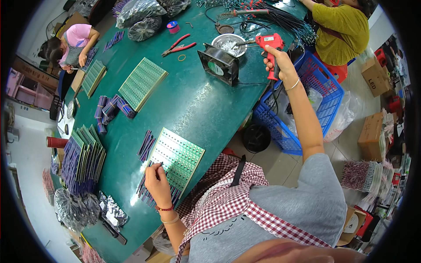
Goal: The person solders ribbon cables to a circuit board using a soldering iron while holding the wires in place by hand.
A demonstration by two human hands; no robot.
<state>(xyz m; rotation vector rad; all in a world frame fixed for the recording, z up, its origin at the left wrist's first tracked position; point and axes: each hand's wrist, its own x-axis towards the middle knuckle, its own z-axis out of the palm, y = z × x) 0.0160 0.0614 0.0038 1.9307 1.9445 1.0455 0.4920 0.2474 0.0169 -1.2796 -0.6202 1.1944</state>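
Head view: right hand (pixel 280 61) grips the red pistol-shaped soldering gun (pixel 271 46) above the green table (pixel 206 105), beside a round metal bowl (pixel 228 44). Left hand (pixel 157 182) pinches something small, unclear, against the green-and-white circuit board panel (pixel 177 160).

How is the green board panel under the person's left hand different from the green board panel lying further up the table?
The near panel shows pale squares across its face and the left hand rests on its edge; the far panel looks plain green and no hand touches it. Purple strips lie along the near panel's left side but at the far panel's lower corner. Both lie flat on the green table.
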